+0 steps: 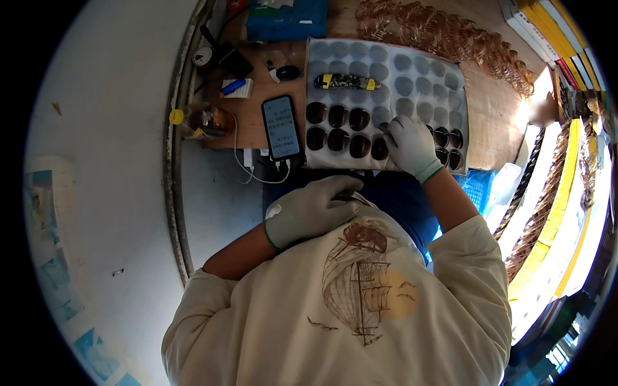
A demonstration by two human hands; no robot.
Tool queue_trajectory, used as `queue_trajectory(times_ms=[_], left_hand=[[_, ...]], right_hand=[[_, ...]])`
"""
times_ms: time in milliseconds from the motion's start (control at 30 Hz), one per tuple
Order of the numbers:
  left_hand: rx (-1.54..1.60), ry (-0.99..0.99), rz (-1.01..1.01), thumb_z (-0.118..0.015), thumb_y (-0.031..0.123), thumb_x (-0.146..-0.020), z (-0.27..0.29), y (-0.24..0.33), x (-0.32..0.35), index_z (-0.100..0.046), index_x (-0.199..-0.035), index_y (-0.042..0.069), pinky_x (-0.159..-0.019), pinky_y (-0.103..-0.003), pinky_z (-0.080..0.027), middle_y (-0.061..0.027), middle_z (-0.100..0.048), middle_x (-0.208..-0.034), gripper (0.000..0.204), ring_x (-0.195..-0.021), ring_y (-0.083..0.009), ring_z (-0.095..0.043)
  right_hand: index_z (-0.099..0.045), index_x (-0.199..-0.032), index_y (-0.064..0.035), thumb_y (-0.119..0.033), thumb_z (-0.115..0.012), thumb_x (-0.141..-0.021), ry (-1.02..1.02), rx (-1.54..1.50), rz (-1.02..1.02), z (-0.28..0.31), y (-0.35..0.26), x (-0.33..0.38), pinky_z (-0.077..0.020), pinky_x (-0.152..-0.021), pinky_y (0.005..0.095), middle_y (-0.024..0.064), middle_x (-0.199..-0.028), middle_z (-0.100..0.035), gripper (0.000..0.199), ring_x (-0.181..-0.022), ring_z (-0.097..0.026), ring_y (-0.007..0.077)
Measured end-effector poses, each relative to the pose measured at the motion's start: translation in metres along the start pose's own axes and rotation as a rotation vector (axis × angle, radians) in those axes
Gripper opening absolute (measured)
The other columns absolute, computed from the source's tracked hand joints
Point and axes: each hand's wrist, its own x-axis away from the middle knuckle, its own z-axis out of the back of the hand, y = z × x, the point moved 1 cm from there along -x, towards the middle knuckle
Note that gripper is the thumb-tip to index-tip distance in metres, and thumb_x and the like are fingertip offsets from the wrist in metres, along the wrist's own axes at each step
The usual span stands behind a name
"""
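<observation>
Nearest, we see the left hand (315, 209) curled; we cannot tell its grip. Beyond, our right hand (412, 147) pinches a dark lens (384, 128) at the tray (390, 96): lower rows look mostly filled, upper pockets (403, 85) pale.

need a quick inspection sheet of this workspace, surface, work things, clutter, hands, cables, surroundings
Surface: wooden tabletop, partly covered
Work things: pale tray with dark lenses in its near rows; yellow-and-black tool lying on it
Clutter: lit phone, yellow-capped bottle, blue marker, blue box, brown curled strips
Hands: both gloved; right hand at the tray, fingertips by a dark lens; left hand near the lap, beside something dark, unclear
Cables: white cable looping near the phone
Surroundings: blue basket at right
</observation>
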Motion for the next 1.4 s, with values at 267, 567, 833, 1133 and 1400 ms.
queue_trajectory(times_ms=[267, 567, 833, 1133, 1400], left_hand=[[-0.101, 0.11, 0.095, -0.066, 0.027, -0.091, 0.014, 0.002, -0.016, -0.059, -0.133, -0.007, -0.1, -0.037, -0.052, -0.0219, -0.067, -0.123, 0.054, -0.114, -0.0274, -0.067], [-0.757, 0.002, -0.183, -0.068, 0.038, -0.091, 0.085, 0.034, -0.124, -0.062, -0.132, 0.003, -0.106, -0.045, -0.048, -0.0217, -0.06, -0.135, 0.054, -0.124, -0.0378, -0.059], [-0.203, 0.607, -0.147, -0.059, 0.014, -0.096, 0.16, -0.022, -0.427, -0.063, -0.104, 0.0, -0.069, -0.04, -0.051, -0.0091, -0.063, -0.085, 0.017, -0.075, -0.0267, -0.059], [0.477, 0.521, 0.081, -0.061, 0.009, -0.095, 0.207, 0.031, -0.395, -0.065, -0.096, 0.005, -0.047, -0.035, -0.046, -0.009, -0.062, -0.073, 0.006, -0.048, -0.0223, -0.053], [0.002, 0.623, -0.589, -0.058, 0.019, -0.1, 0.06, 0.071, -0.171, -0.059, -0.122, -0.001, -0.077, -0.032, -0.054, -0.0127, -0.07, -0.1, 0.03, -0.087, -0.0171, -0.067]], right_hand=[[-0.066, -0.091, -0.0065, -0.011, -0.075, -0.075, 0.453, -0.185, 0.008, -0.012, -0.003, 0.057, -0.0498, -0.073, 0.0435, 0.0081, -0.097, -0.067, 0.019, -0.082, -0.064, 0.0309], [-0.064, -0.09, -0.0039, -0.005, -0.078, -0.079, 0.597, -0.446, -0.366, -0.02, 0.013, 0.071, -0.0533, -0.071, 0.04, 0.0123, -0.096, -0.07, 0.017, -0.082, -0.067, 0.0318], [-0.068, -0.091, 0.0002, -0.005, -0.077, -0.083, 0.592, -0.445, -0.557, 0.0, 0.049, 0.066, -0.0535, -0.062, 0.0307, 0.013, -0.099, -0.071, 0.013, -0.07, -0.068, 0.0232], [-0.067, -0.091, -0.0004, -0.008, -0.078, -0.083, 0.572, -0.439, -0.457, 0.004, 0.056, 0.056, -0.0528, -0.059, 0.0317, 0.0129, -0.098, -0.07, 0.015, -0.07, -0.067, 0.0236], [-0.066, -0.091, -0.0077, -0.011, -0.076, -0.075, 0.4, -0.131, 0.245, 0.002, 0.029, 0.031, -0.0508, -0.075, 0.0414, 0.0069, -0.097, -0.068, 0.019, -0.083, -0.066, 0.0272]])
